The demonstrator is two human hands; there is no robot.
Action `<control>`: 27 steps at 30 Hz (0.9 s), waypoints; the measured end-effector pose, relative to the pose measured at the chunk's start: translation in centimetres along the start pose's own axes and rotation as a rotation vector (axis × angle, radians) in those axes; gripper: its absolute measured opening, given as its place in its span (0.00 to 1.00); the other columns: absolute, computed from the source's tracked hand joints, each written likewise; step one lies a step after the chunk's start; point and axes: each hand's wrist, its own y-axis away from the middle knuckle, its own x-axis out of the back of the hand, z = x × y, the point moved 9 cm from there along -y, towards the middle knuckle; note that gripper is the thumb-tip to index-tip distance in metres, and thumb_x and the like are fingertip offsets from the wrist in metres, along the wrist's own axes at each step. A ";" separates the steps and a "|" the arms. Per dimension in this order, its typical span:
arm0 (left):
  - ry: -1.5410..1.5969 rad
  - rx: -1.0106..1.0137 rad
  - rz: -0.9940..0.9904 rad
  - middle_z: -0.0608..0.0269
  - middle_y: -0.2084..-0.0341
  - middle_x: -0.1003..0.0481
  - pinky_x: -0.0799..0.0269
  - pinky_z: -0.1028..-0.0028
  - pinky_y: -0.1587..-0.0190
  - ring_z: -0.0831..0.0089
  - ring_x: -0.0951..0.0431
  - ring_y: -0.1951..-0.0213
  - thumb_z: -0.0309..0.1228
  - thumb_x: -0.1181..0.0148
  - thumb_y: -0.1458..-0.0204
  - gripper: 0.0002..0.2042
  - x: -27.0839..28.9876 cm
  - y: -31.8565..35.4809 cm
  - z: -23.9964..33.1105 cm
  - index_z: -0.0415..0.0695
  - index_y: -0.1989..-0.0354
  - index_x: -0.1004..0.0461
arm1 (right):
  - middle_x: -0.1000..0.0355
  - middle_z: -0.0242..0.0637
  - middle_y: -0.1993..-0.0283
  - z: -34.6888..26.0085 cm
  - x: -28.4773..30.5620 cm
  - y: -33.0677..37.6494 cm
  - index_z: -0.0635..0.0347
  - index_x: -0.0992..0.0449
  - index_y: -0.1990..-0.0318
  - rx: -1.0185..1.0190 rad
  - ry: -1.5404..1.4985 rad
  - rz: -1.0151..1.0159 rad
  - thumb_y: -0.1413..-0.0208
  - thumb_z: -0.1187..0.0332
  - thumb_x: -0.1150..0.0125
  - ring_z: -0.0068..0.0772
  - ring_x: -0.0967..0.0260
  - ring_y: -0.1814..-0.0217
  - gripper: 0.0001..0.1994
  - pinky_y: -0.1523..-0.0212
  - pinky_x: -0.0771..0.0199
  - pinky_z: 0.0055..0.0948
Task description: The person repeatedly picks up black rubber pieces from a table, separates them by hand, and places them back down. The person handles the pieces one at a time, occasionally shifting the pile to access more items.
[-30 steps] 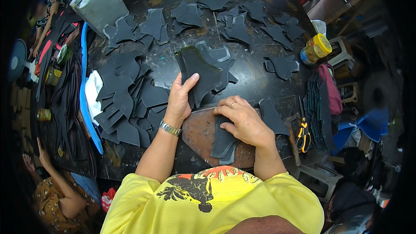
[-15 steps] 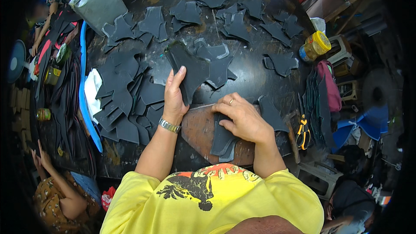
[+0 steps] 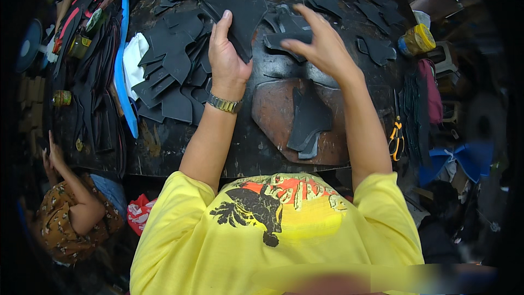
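Smooth matt dark pieces (image 3: 243, 13), shiny metal watchband (image 3: 222, 104), scuffed brown board (image 3: 273, 110), cloth shirt (image 3: 183, 232)

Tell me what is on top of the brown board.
Overlapping dark cut-out pieces lie on the brown board, a lighter grey edge showing at their lower end. The board directly beneath them is covered and cannot be seen.

Measured from the brown board (image 3: 273, 114), a bare strip of black table (image 3: 270, 69) gave passage at eleven to twelve o'clock; beyond it, stacked dark pieces (image 3: 292, 24) and the right hand (image 3: 326, 45), fingers spread, obstructed twelve to one. The left hand (image 3: 229, 60), gripping a dark cutout (image 3: 240, 16), and a heap of pieces (image 3: 172, 57) blocked ten to eleven. A narrow gap at nine ended at the left forearm (image 3: 207, 136). The right forearm (image 3: 368, 125) closed three o'clock, orange-handled pliers (image 3: 397, 125) beyond. Open tabletop lay at two, short of the yellow-lidded jar (image 3: 417, 39).
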 end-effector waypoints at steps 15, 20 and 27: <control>-1.121 -0.036 -0.432 0.53 0.53 0.24 0.26 0.74 0.53 0.68 0.21 0.56 0.33 0.39 0.44 0.22 -2.2 -8.4 -2.8 0.35 0.44 0.30 | 0.44 0.42 0.29 8.2 -5.1 -0.7 0.42 0.46 0.30 0.048 0.320 -0.400 0.58 0.51 0.30 0.46 0.50 0.26 0.45 0.30 0.61 0.62; -1.696 -0.461 -0.597 0.46 0.59 0.21 0.28 0.66 0.51 0.58 0.21 0.56 0.29 0.37 0.52 0.18 -3.0 -13.0 -8.0 0.37 0.52 0.24 | 0.45 0.36 0.28 9.8 -3.6 1.5 0.33 0.49 0.29 -0.005 0.348 -0.447 0.56 0.53 0.31 0.41 0.54 0.24 0.45 0.29 0.70 0.65; -1.776 -0.300 -0.723 0.46 0.59 0.21 0.28 0.63 0.51 0.52 0.22 0.56 0.30 0.36 0.52 0.17 -2.8 -14.3 -12.8 0.41 0.52 0.23 | 0.42 0.46 0.32 6.7 0.1 2.9 0.56 0.39 0.34 0.049 -0.071 -0.291 0.45 0.54 0.39 0.47 0.47 0.29 0.33 0.31 0.48 0.46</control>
